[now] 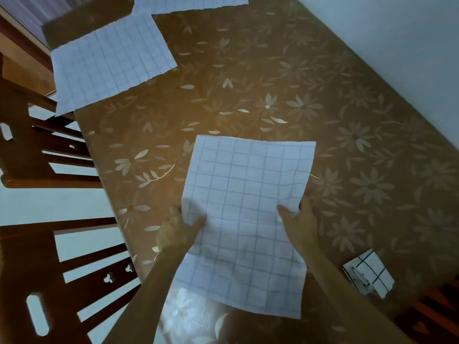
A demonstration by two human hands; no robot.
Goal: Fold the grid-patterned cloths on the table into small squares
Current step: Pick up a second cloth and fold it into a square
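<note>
A white grid-patterned cloth [246, 199] lies spread at the near middle of the table, its near end hanging over the edge toward me. My left hand [180, 228] pinches its left edge, thumb on top. My right hand [299, 218] pinches the right edge, thumb on top. A second flat grid cloth [109, 60] lies at the far left and overhangs the table edge. A third grid cloth [191, 3] shows partly at the top. A small folded square cloth [368, 273] with darker lines sits at the near right.
The table [285, 90] has a brown floral cover. Wooden chairs [44, 155] stand along its left side. A pale wall [402, 45] runs along the right side of the table.
</note>
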